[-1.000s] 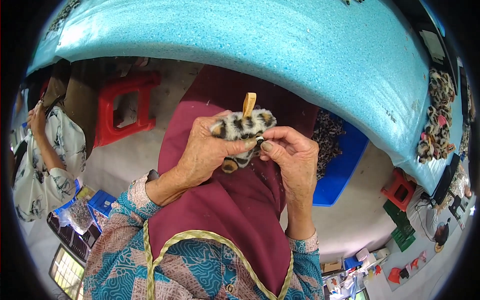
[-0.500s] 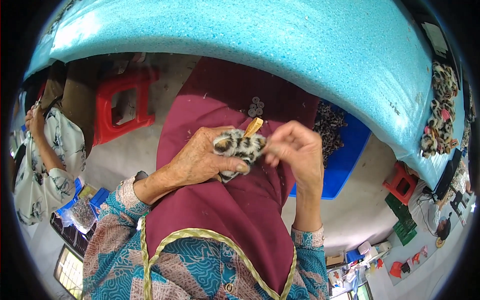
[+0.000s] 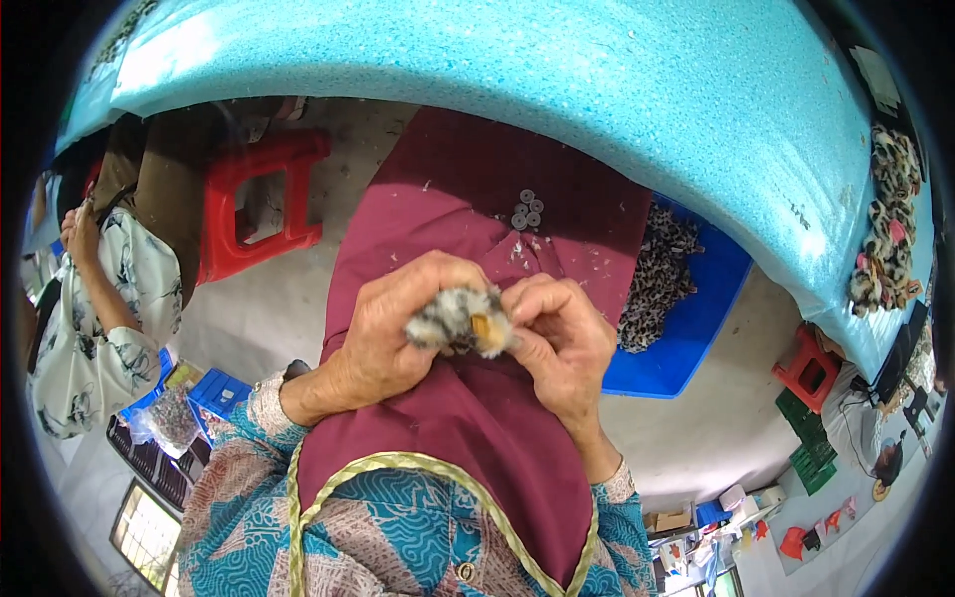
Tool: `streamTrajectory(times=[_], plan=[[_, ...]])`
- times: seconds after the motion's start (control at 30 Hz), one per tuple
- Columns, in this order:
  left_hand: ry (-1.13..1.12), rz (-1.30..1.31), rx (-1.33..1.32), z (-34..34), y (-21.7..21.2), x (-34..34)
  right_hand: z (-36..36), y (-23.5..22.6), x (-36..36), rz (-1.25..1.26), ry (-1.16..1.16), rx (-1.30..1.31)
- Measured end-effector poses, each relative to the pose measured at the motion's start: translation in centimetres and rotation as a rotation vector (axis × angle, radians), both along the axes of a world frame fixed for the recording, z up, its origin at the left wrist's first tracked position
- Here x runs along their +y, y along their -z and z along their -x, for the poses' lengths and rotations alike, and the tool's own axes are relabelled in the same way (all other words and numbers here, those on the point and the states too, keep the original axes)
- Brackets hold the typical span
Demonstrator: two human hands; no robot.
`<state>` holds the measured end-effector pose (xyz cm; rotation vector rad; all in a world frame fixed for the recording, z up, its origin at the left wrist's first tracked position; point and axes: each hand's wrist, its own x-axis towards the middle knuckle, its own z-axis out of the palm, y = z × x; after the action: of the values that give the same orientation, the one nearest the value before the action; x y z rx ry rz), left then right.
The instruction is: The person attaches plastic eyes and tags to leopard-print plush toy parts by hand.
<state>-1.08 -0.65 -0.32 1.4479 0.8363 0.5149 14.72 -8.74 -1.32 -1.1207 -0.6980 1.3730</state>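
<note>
A small furry plush piece, spotted black, white and tan, is held over my lap. My left hand wraps round its left side, the thumb beneath and the fingers on top. At its right end my right hand has thumb and fingertips pinched against the fur. Whatever small part lies between those fingertips is hidden. An orange-gold ribbon tab shows on the plush piece, close to the right fingers. Beyond my hands, several small grey discs lie together on the maroon apron, among bits of loose fluff.
A blue bin with many spotted plush pieces stands right of my lap. The blue-covered table curves across ahead, with a plush heap at its right. On the left are a red stool and a co-worker's hand.
The plush piece has turned and sits slightly lower, its ribbon tab no longer pointing up. My right hand has come down and inward onto its right end. The view has shifted a little.
</note>
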Motion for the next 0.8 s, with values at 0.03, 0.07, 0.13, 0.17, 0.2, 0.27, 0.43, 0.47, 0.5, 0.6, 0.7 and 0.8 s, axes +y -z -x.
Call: streamTrajectory(times=[0.03,0.07,0.13,0.17,0.2,0.27,0.43,0.47,0.5,0.6,0.7,0.8], plan=[[0.021,-0.194,-0.044,0.3,0.0,0.0,0.1,-0.5,0.1,-0.039,-0.006,-0.108],[0.045,-0.388,-0.089,0.5,-0.1,0.1,0.1,-0.7,0.2,-0.119,-0.032,-0.252],[0.058,-0.478,-0.125,1.1,-0.7,0.0,0.4,-1.7,0.2,-0.231,-0.070,-0.318],[0.064,-0.555,-0.136,1.6,-0.9,-0.3,0.7,-2.2,0.4,-0.297,-0.076,-0.309],[0.070,-0.631,-0.148,2.0,-1.1,-0.4,0.8,-2.6,0.5,-0.301,-0.071,-0.299],[0.077,-0.630,-0.211,2.5,-0.8,-0.6,1.0,-3.0,0.5,-0.374,-0.138,-0.281],[0.003,-0.554,-0.252,2.7,-0.8,-0.7,1.5,-3.0,0.7,-0.406,-0.148,-0.282],[-0.008,-0.550,-0.285,2.8,-0.7,-0.7,1.6,-3.1,0.6,-0.392,-0.161,-0.276],[-0.013,-0.553,-0.286,3.0,-0.6,-0.8,1.7,-3.1,0.6,-0.376,-0.174,-0.272],[0.023,-0.442,-0.338,3.0,-0.5,-0.6,1.7,-3.0,0.3,-0.331,-0.161,-0.249],[0.004,-0.418,-0.304,2.9,-0.6,-0.7,1.1,-2.6,0.1,-0.292,-0.185,-0.199],[0.055,-0.456,-0.280,3.0,-0.6,-0.7,0.8,-1.9,0.8,-0.206,0.021,-0.264]])
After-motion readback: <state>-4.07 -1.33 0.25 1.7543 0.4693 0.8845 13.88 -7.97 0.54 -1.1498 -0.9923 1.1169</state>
